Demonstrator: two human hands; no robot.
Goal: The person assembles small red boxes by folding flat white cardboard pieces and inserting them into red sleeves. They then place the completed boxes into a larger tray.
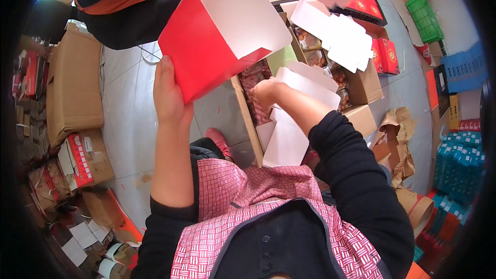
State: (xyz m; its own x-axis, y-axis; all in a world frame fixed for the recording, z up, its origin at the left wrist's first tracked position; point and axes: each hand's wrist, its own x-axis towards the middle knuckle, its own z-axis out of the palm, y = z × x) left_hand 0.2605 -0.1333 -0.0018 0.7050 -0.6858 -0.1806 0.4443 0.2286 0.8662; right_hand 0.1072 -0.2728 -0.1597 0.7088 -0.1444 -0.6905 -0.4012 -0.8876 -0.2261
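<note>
My left hand (173, 88) grips an unclosed red paperboard box (199, 46) by its lower left side, thumb on the outer face. The box is held up and tilted, its white inside and flaps facing right. My right hand (266, 92) is low over a large cardboard carton (247, 116), its fingers curled down beside reddish patterned packets (260, 113). What those fingers hold, if anything, is hidden. Beside and below the right forearm lie white unfolded box blanks (292, 142). Further back in the carton are clear packs of brown round food (312, 46).
White cards (346, 41) lie across the carton's far side. Red boxes (385, 55) stand beyond it. A person in dark clothing (134, 10) is at the far left, near a brown carton (77, 80). On the right are crumpled brown paper (398, 142) and stacked teal packages (457, 163).
</note>
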